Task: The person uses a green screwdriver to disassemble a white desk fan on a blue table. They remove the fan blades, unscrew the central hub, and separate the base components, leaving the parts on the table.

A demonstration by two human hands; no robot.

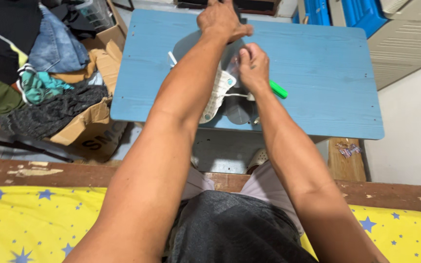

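A grey and white shoe (219, 95) lies on the blue wooden table (317, 73), partly hidden by my forearms. My left hand (220, 20) reaches over the far end of the shoe, fingers closed on something I cannot make out. My right hand (253, 65) pinches a thin white lace or thread near the shoe's middle. A green pen-like object (278, 89) lies on the table just beside my right wrist.
A torn cardboard box (86, 129) heaped with clothes (40, 63) stands to the left of the table. Blue crates (352, 12) and a beige cabinet (410, 44) are at the back right. I sit on a yellow star-patterned cover (40, 219).
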